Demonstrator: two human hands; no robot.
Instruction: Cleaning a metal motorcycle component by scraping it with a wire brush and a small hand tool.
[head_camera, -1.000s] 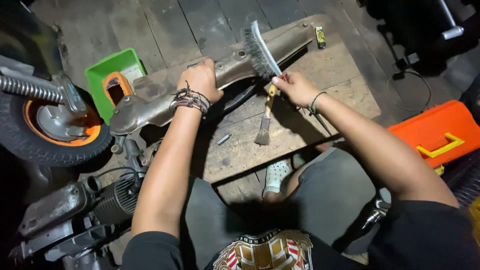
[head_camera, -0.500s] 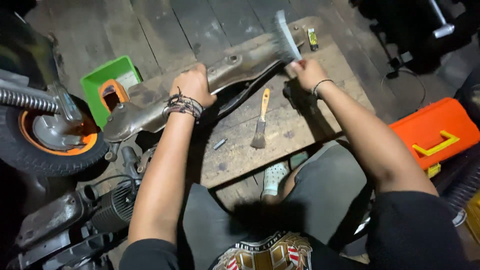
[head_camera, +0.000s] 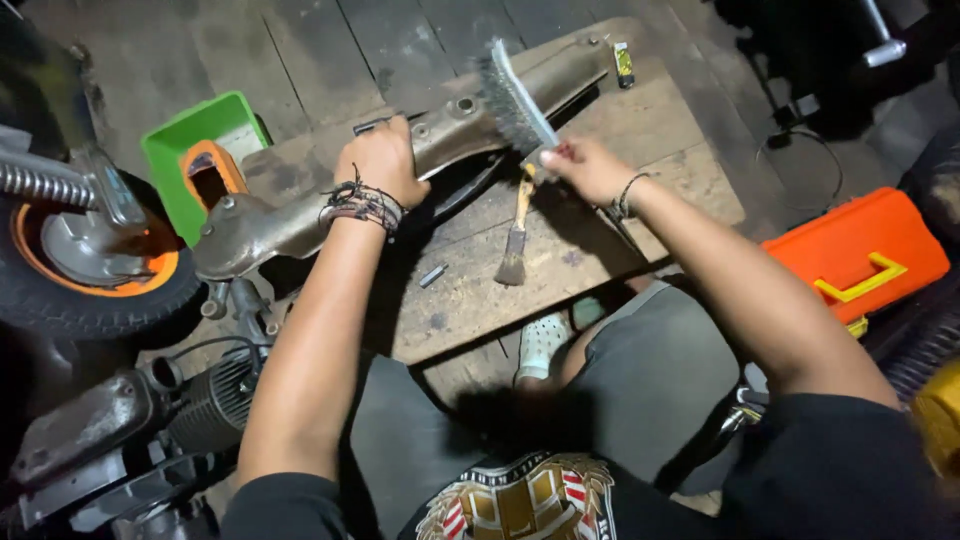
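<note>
Since half a second ago: right hand (head_camera: 588, 170) drawn back toward the body and slightly leftward, wire brush (head_camera: 512, 98) swung round with it, bristles now over the middle of the long metal part (head_camera: 440, 140) instead of its far end. Left hand (head_camera: 382, 160) unmoved.

Right hand closed around the brush handle, brush angled up and away from the knuckles, bristle face laid against the top edge of the metal part. Thin dark band at the right wrist.

Left hand closed over the metal part, palm down, pinning it against the wooden board (head_camera: 600, 210). Several cord bracelets at the left wrist.

Metal part: long, rusty, grey-brown, running diagonally from below and left of the left hand, under its palm, to beyond the right hand.

Directly beneath the right hand, small paintbrush (head_camera: 516, 236) with a pale wooden handle, lying on the board, bristles toward the body. Short bolt (head_camera: 432, 275) on the board, between the forearms.

Left of the left hand, green plastic tub (head_camera: 190, 150) with an orange piece inside. Further left, small wheel (head_camera: 90, 270) with an orange rim and a coil spring above it. Well right of the right forearm, orange toolbox (head_camera: 855, 255) with a yellow handle.
</note>
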